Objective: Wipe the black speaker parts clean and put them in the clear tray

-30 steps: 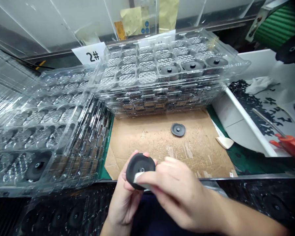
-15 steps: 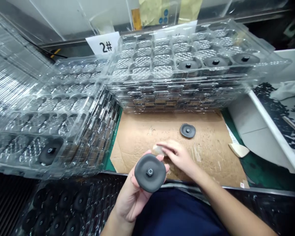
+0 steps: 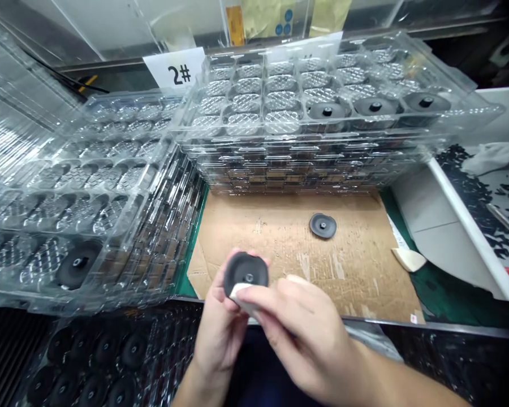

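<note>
My left hand (image 3: 223,322) grips a dark grey, rounded disc-like part (image 3: 245,270) with a small raised stud at its centre, held above the near edge of the cardboard. My right hand (image 3: 299,325) pinches a small whitish piece (image 3: 242,294), possibly a cloth or sponge, against the near edge of that part. The fingers of my right hand hide most of the pale piece. Farther off, a second dark grey disc (image 3: 323,226) lies stud up on the cardboard sheet (image 3: 280,215), touched by neither hand.
Stacked clear plastic trays (image 3: 288,135) stand at the back, with three dark discs in the front row. Another tray stack (image 3: 123,186) stands at left. A tray of dark discs (image 3: 95,362) sits lower left. A white bin (image 3: 445,215) and a cream-coloured wedge (image 3: 409,259) are at right.
My right hand has come nearer and brought the whitish piece onto the held disc's near edge. My left hand has shifted the disc slightly left and tilted it.
</note>
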Tool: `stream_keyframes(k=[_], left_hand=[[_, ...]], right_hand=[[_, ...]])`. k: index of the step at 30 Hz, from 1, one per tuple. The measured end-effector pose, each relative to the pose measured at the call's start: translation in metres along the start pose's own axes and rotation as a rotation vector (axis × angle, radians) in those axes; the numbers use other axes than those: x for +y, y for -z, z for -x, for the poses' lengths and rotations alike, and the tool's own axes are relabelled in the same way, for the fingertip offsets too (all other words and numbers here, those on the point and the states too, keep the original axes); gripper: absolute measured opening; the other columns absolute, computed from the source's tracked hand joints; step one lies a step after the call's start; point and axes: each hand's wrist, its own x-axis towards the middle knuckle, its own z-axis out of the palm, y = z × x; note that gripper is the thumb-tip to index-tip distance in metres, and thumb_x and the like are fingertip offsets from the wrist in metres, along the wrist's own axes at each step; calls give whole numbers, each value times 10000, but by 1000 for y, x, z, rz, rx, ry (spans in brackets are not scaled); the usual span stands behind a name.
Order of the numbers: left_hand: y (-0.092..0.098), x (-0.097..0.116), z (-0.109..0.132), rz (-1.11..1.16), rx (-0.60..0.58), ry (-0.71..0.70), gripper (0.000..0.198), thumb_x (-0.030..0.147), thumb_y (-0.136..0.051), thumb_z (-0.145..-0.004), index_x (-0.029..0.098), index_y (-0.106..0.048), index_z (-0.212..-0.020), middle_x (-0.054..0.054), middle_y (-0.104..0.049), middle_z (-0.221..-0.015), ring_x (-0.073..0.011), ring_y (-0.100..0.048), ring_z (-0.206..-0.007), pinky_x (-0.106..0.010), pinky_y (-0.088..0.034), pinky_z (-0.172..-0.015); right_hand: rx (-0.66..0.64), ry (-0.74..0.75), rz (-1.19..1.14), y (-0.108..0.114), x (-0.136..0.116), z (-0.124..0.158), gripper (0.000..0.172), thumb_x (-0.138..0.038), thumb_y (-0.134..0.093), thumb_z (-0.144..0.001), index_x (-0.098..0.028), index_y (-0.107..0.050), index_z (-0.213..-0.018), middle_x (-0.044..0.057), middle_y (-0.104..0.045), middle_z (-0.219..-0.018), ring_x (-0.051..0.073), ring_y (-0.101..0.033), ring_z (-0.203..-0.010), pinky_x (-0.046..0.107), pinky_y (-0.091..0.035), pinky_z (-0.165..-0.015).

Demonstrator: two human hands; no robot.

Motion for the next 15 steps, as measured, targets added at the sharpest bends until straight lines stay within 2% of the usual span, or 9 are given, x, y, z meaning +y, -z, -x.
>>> stream_keyframes(k=[2, 3, 6, 8, 11, 13, 15], left_hand=[[0, -2, 0, -14, 36, -56, 463, 182, -715, -696, 299, -595, -1128, 1, -651, -1122, -207, -606, -1037, -263, -495, -881], [-2, -3, 1, -9, 37, -54, 448, 180, -719, -691, 294, -608, -1109, -1, -664, -1089, -190, -618, -1009, -235, -504, -852], [-5, -3, 2, 40, -29, -6, 449, 334, -762, -629, 243, -645, -1053, -27, -685, -994, -190, -629, -963, -217, -513, -825], [-4, 2, 1, 56, -55, -5, 514, 360, -785, -581, 253, -639, -1063, -21, -680, -1035, -215, -625, -979, -266, -496, -885], [1, 8, 1, 47, -79, -19, 497, 257, -785, -605, 296, -630, -1076, 7, -672, -1101, -221, -629, -992, -282, -497, -892], [2, 8, 2, 41, -77, -26, 478, 220, -778, -618, 288, -638, -1070, 4, -677, -1099, -201, -615, -1025, -226, -496, -869], [0, 5, 4, 33, -18, 13, 461, 258, -760, -646, 277, -634, -1089, -8, -680, -1085, -190, -598, -1053, -211, -485, -872]], right_hand=[[-31, -44, 21, -6, 3, -4, 251, -119, -469, -875, -151, -562, -1106, 44, -641, -858, 142, -543, -681, 286, -451, -643], [-3, -44, 50, -7, 4, -7, 253, -127, -465, -880, -153, -557, -1114, 49, -642, -883, 147, -545, -696, 291, -451, -651], [82, 11, 125, -6, 4, -13, 301, -136, -446, -890, -118, -521, -1181, 78, -646, -951, 175, -562, -780, 324, -453, -720], [9, 54, 71, 0, 1, -10, 291, -121, -439, -885, -100, -533, -1160, 80, -651, -931, 169, -571, -788, 307, -458, -729], [-95, -16, 27, 11, -1, 4, 245, -109, -443, -876, -119, -564, -1088, 51, -635, -838, 140, -561, -710, 264, -453, -667], [-49, -100, 119, 16, 0, 7, 258, -100, -435, -879, -117, -558, -1105, 52, -615, -824, 140, -540, -691, 270, -440, -647], [-17, -36, 229, 19, 3, 2, 275, -110, -420, -894, -123, -567, -1125, 50, -595, -782, 156, -511, -688, 294, -420, -635]])
